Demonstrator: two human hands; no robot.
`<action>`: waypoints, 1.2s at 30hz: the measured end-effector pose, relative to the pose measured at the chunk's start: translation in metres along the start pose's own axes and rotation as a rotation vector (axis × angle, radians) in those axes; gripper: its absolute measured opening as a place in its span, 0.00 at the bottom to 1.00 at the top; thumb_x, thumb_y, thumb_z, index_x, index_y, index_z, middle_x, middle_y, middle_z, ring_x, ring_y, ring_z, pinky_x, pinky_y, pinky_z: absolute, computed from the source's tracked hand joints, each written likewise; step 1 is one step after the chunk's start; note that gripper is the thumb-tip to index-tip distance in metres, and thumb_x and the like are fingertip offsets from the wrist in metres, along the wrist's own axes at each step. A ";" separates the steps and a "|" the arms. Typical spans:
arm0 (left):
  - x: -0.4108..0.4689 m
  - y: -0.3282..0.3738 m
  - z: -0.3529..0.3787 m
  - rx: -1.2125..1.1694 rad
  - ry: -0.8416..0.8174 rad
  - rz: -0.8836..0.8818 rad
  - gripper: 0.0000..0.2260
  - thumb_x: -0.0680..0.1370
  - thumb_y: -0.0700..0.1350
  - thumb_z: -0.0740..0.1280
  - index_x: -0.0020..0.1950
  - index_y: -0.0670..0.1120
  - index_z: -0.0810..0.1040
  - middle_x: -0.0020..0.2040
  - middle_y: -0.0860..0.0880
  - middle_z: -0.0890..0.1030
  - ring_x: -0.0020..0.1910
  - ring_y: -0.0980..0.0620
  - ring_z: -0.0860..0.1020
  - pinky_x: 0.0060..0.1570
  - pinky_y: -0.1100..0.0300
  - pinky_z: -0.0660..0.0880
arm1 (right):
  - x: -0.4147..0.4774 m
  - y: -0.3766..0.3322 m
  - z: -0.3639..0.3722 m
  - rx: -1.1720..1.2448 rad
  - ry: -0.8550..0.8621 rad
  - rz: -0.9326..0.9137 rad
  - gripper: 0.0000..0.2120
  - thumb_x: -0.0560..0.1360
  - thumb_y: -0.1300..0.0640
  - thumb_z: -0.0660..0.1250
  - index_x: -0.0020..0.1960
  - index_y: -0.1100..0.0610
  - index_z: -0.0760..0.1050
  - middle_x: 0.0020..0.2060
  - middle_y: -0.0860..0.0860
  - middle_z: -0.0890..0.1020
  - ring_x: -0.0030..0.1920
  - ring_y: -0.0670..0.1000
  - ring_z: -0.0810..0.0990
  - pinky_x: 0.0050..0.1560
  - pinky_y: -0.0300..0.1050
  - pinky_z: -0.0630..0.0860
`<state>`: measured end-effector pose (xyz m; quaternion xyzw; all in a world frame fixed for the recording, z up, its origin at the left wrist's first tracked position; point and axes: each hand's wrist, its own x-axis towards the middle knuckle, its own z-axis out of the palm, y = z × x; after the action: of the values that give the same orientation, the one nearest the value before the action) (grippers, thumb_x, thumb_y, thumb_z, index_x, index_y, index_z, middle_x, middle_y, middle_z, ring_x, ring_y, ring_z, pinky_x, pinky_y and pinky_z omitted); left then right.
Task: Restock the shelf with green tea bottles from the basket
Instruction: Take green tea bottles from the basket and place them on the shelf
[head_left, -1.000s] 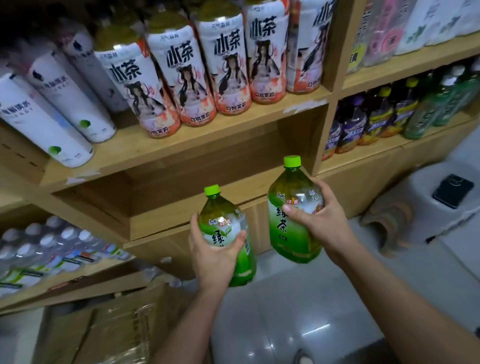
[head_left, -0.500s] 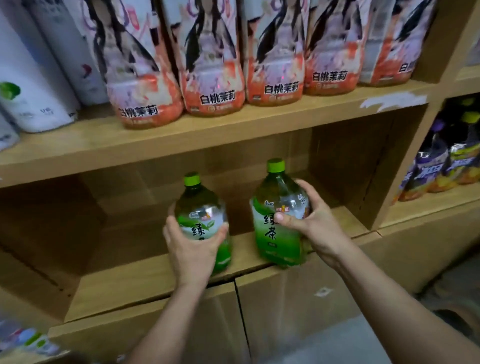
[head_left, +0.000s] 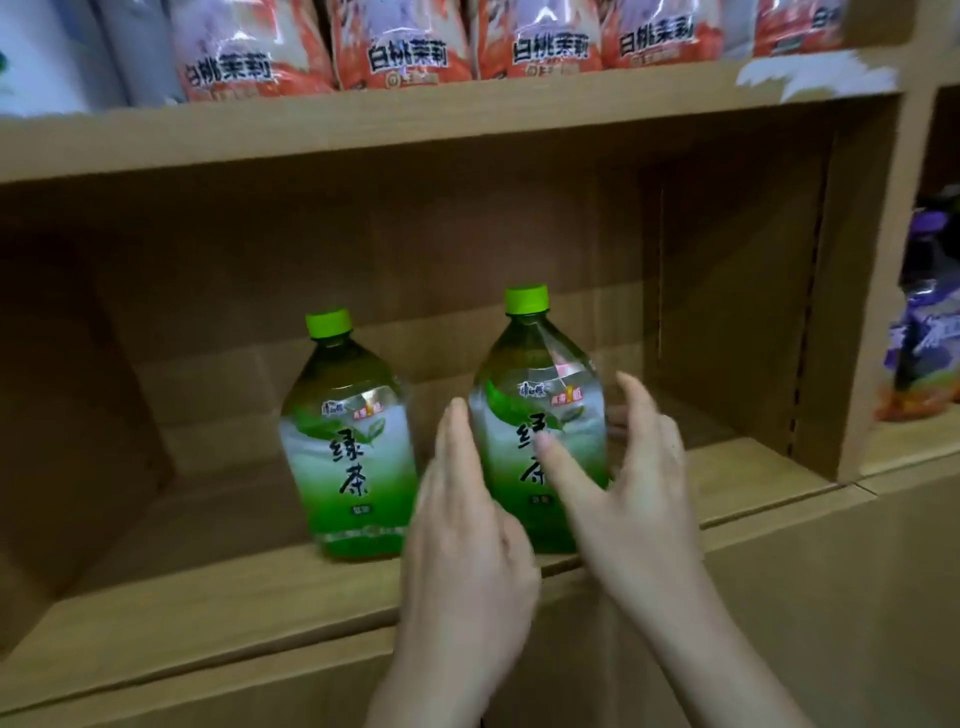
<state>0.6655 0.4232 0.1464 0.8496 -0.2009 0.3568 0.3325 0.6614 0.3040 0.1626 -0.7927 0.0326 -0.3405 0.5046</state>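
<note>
Head view: two clear plastic green tea bottles with lime-green caps, one on the left (head_left: 349, 441) and one on the right (head_left: 540, 421), are seen upright near the front edge of the wooden shelf (head_left: 218, 618), just apart. The left hand (head_left: 467, 545) is spread open and empty between them; the right hand (head_left: 628, 488) is loosely cupped beside the right bottle, gripping nothing. Placement appears finished; a return to the unseen basket is called for. Half a second ago, both bottles were gripped.
</note>
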 end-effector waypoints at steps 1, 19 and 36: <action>-0.002 0.002 0.008 -0.097 -0.054 -0.050 0.34 0.75 0.43 0.60 0.78 0.52 0.50 0.75 0.49 0.66 0.71 0.54 0.68 0.67 0.64 0.64 | -0.008 -0.004 0.007 -0.043 0.005 -0.024 0.43 0.67 0.36 0.67 0.76 0.49 0.55 0.63 0.47 0.67 0.64 0.48 0.69 0.62 0.42 0.67; 0.005 0.002 -0.012 -0.261 -0.130 -0.164 0.32 0.69 0.47 0.65 0.74 0.57 0.63 0.69 0.58 0.71 0.67 0.63 0.69 0.65 0.53 0.71 | 0.021 0.009 0.021 -0.251 -0.010 -0.100 0.51 0.68 0.32 0.66 0.77 0.56 0.45 0.66 0.60 0.67 0.62 0.65 0.72 0.58 0.57 0.72; 0.046 -0.018 -0.002 -0.064 0.227 -0.277 0.18 0.69 0.57 0.73 0.53 0.47 0.83 0.48 0.53 0.86 0.48 0.54 0.83 0.52 0.53 0.79 | 0.048 0.030 0.025 0.017 -0.223 -0.333 0.27 0.74 0.42 0.65 0.69 0.35 0.59 0.57 0.45 0.71 0.55 0.45 0.74 0.53 0.44 0.72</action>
<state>0.7057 0.4325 0.1743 0.8123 -0.0543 0.3947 0.4259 0.7212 0.2894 0.1558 -0.8157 -0.1578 -0.3295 0.4486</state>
